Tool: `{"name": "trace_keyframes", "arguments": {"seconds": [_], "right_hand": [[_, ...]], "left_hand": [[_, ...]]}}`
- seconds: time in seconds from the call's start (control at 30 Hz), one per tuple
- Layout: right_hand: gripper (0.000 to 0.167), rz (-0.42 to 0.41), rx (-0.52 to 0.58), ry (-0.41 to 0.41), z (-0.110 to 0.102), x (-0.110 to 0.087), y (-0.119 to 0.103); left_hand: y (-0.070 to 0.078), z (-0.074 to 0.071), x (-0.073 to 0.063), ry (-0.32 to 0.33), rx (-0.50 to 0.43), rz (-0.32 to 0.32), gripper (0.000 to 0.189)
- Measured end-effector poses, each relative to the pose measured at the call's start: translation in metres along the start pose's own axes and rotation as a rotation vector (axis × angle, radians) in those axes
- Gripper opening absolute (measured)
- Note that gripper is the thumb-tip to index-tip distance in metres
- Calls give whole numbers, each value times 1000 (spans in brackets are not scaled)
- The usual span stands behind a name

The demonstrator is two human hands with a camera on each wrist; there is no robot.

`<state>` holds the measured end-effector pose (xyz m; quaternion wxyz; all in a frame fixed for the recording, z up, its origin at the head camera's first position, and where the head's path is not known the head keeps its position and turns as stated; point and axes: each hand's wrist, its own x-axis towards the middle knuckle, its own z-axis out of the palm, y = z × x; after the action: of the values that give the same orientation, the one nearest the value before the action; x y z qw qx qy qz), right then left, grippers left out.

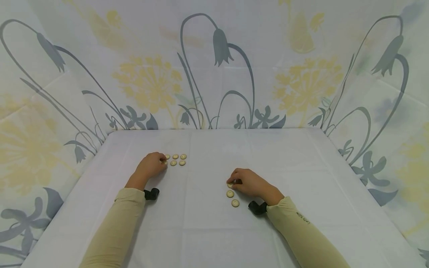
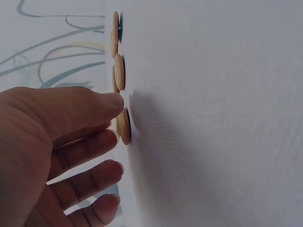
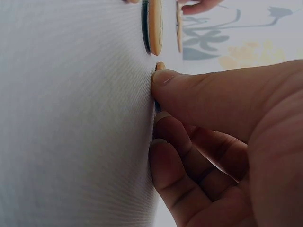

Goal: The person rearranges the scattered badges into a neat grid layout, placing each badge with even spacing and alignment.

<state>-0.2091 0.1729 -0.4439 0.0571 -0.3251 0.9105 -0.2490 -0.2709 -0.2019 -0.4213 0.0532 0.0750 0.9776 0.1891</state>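
Small round pale wooden discs lie flat on the white-covered table. At the left, my left hand (image 1: pixel 152 165) pinches the disc (image 2: pixel 125 126) at the near left corner of a two-row group, between thumb (image 2: pixel 102 108) and fingers. The other discs of that group, such as this far-row disc (image 1: pixel 175 156), lie just right of the hand. Farther right, my right hand (image 1: pixel 250 182) pinches the far disc (image 1: pixel 229 185) of a short column; the thumb (image 3: pixel 175 87) covers much of it. Nearer on the cloth lie a middle disc (image 1: pixel 229 194) and a near disc (image 1: pixel 235 203).
A white cloth with fold lines covers the table (image 1: pixel 207 238). Flower-patterned sheets (image 1: pixel 214 93) hang behind it and along both sides. Black wrist devices sit at the left wrist (image 1: pixel 152 194) and the right wrist (image 1: pixel 257 207). Bare cloth separates the two groups of discs.
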Motion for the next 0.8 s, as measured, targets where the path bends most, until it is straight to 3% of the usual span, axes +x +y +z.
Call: {"name": "trace_keyframes", "arguments": {"seconds": [0.4,0.8], "right_hand": [[19,0,-6,5,1,0,3],[19,2,-6,0,1,0,4]], "left_hand": [[14,0,-7,-11,-7,41,34],[37,-1,-18,20,12,142,32]]}}
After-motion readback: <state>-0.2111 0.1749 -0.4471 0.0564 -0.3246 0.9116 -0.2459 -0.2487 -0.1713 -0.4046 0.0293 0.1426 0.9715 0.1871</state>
